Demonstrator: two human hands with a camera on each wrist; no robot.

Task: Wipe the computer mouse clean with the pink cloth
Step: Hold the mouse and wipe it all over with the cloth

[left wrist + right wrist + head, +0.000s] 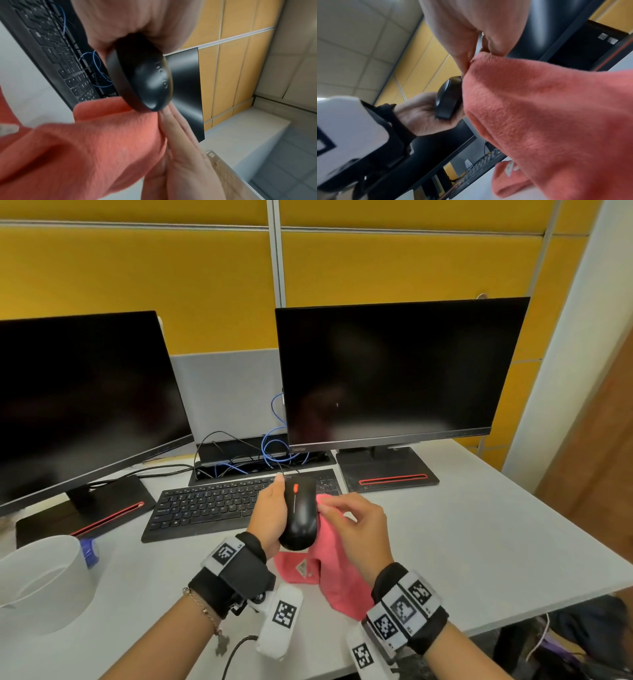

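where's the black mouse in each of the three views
Head: mouse at lower centre, gripped by the left hand, above the keyboard.
Left wrist: mouse at centre, under the palm.
Right wrist: mouse left of centre.
Shared landmark: the pink cloth against its right side.

We see the mouse [300, 513] as black plastic, smooth with a soft sheen that catches highlights along its back. The pink cloth [337, 570] looks fuzzy and matt, with a fine nap like fleece or microfibre. The counter [479, 525] is a pale grey, smooth, matt surface. The keyboard [212, 505] is matt black plastic, and the far monitors [400, 371] have dark, faintly reflective screens.
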